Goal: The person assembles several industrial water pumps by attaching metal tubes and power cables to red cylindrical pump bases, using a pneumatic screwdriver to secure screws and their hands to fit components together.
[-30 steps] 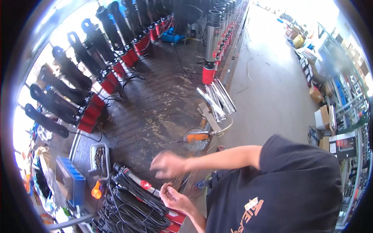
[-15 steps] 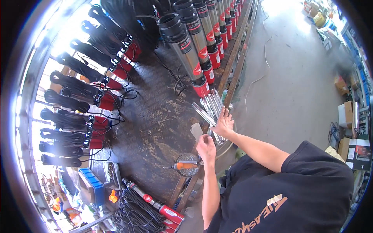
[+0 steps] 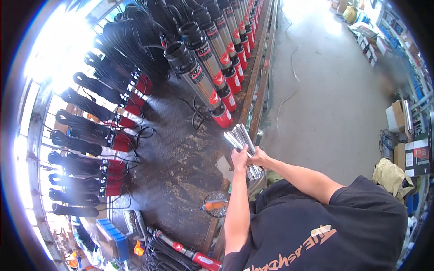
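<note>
A bundle of long, shiny metal strips stands out from the table's right edge, its far ends fanned slightly apart. My left hand is closed round the near side of the bundle, fingers wrapped over it. From the other side my right hand grips the same strips, with its fingers partly hidden. The lower ends of the strips show below my hands. A pale flat card lies on the table beside my left hand.
Red-based pumps stand in a row along the right edge; more pumps with coiled black cables line the left. An orange-handled tool lies over a round dish. A blue bin and a lying pump are nearer.
Both hands have closed round the metal strips; before, my right hand lay spread over them and my left was beside them. The whole view has shifted a little.
</note>
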Demonstrator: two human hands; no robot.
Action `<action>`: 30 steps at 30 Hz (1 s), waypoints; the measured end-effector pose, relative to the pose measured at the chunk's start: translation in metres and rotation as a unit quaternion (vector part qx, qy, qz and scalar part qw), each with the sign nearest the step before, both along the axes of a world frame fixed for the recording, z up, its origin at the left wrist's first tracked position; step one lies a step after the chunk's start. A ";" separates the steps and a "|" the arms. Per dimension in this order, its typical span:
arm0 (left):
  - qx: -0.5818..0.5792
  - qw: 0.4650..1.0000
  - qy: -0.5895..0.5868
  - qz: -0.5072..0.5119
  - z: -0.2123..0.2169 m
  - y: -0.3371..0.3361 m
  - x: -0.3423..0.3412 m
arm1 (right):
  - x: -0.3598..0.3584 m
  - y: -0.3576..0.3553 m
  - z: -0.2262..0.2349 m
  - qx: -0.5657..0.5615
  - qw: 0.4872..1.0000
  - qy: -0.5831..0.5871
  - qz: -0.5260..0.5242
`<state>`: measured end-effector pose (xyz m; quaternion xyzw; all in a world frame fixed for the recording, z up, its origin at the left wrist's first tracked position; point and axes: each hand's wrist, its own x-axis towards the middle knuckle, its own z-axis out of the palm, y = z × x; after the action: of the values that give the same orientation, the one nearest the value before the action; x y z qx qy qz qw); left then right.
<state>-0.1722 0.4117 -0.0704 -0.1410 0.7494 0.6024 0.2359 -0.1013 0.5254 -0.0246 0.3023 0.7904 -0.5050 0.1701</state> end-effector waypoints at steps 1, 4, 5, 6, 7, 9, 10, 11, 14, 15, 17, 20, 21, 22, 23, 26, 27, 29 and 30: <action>-0.004 0.999 0.021 0.024 -0.010 -0.010 -0.006 | -0.001 -0.003 0.007 -0.098 0.994 0.044 0.000; 0.152 0.984 -0.091 0.024 0.017 0.010 0.002 | 0.009 0.033 -0.013 -0.308 0.951 0.031 -0.016; 0.139 0.985 -0.095 0.047 0.018 -0.006 0.006 | 0.012 0.016 0.036 -0.339 0.940 -0.031 -0.030; 0.139 0.985 -0.096 0.038 0.032 0.008 0.012 | 0.018 0.028 0.024 -0.344 0.939 -0.007 -0.023; 0.154 0.981 -0.118 0.013 0.055 0.019 0.021 | 0.031 0.035 0.018 -0.344 0.939 0.018 -0.021; 0.273 0.954 -0.121 0.020 0.049 0.007 0.029 | 0.037 0.022 0.056 -0.295 0.952 0.080 0.033; 0.319 0.942 -0.099 0.040 0.046 0.006 0.036 | 0.044 0.014 0.093 -0.241 0.962 0.112 0.064; 0.367 0.922 -0.114 0.047 0.050 0.018 0.045 | 0.049 0.032 0.063 -0.086 0.991 0.062 0.085; 0.430 0.891 -0.132 0.068 0.098 0.040 0.067 | 0.059 0.059 0.064 0.046 0.988 0.048 0.140; 0.444 0.885 -0.124 0.068 0.109 0.043 0.069 | 0.055 0.071 0.086 0.024 0.977 0.085 0.193; 0.453 0.885 -0.079 0.078 0.102 0.059 0.070 | 0.046 0.086 0.103 -0.094 0.974 0.093 0.186; 0.332 0.941 -0.063 0.013 0.126 0.105 0.054 | 0.031 0.131 0.113 -0.127 0.975 0.061 0.170; 0.282 0.958 -0.047 -0.023 0.114 0.110 0.045 | 0.021 0.138 0.129 -0.179 0.968 0.054 0.166; 0.286 0.958 -0.012 -0.031 0.144 0.127 0.038 | 0.014 0.158 0.098 -0.190 0.969 0.040 0.155; 0.284 0.957 0.000 -0.053 0.140 0.144 0.027 | 0.010 0.181 0.070 -0.198 0.968 0.038 0.146; 0.149 0.979 -0.018 -0.136 0.088 0.184 0.005 | -0.023 0.234 0.079 -0.331 0.942 -0.008 0.046; 0.169 0.978 -0.011 -0.119 0.092 0.201 -0.009 | -0.035 0.255 0.068 -0.382 0.924 -0.022 0.017; 0.142 0.990 0.011 -0.026 0.121 0.221 -0.024 | -0.058 0.296 0.036 -0.433 0.901 -0.001 -0.020; 0.110 0.993 0.027 0.041 0.104 0.210 -0.024 | -0.074 0.311 0.036 -0.448 0.893 0.013 -0.046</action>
<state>-0.1957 0.6216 0.0335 -0.1285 0.6786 0.6938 0.2042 -0.1757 0.8363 0.0118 0.2229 0.4680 -0.8166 0.2537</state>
